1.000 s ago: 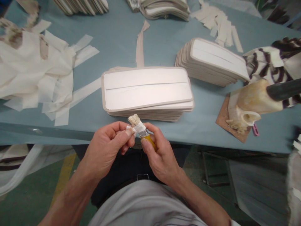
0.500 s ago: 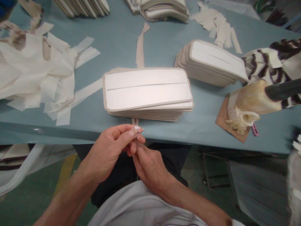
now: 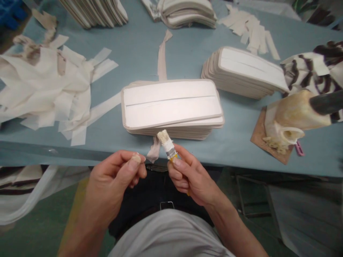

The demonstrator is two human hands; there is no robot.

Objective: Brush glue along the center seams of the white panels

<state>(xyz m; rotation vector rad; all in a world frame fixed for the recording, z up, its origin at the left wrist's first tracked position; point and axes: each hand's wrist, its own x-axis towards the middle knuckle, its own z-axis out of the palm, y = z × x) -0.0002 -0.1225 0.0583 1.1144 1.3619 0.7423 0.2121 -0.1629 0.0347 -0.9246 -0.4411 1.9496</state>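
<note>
My right hand (image 3: pixel 191 175) grips a small brush (image 3: pixel 166 144) by its yellow handle, with the pale, glue-caked bristles pointing up toward the table edge. My left hand (image 3: pixel 118 178) is closed in a pinch, thumb against forefinger, on a small whitish scrap I cannot make out. A thin beige strip (image 3: pixel 154 150) hangs off the table edge between the two hands. Just beyond them lies a stack of flat white panels with beige edges (image 3: pixel 171 107) on the blue table (image 3: pixel 187 57).
A second fanned stack of panels (image 3: pixel 241 73) lies at the right. A glue-crusted pot (image 3: pixel 286 123) stands on a brown board near a zebra-patterned cloth (image 3: pixel 308 71). A heap of white paper strips (image 3: pixel 48 85) covers the left. More stacks lie along the far edge.
The hands had come together half a second ago with the brush hidden; now they have parted, the brush stands upright in my right hand, and my left holds a pinch apart.
</note>
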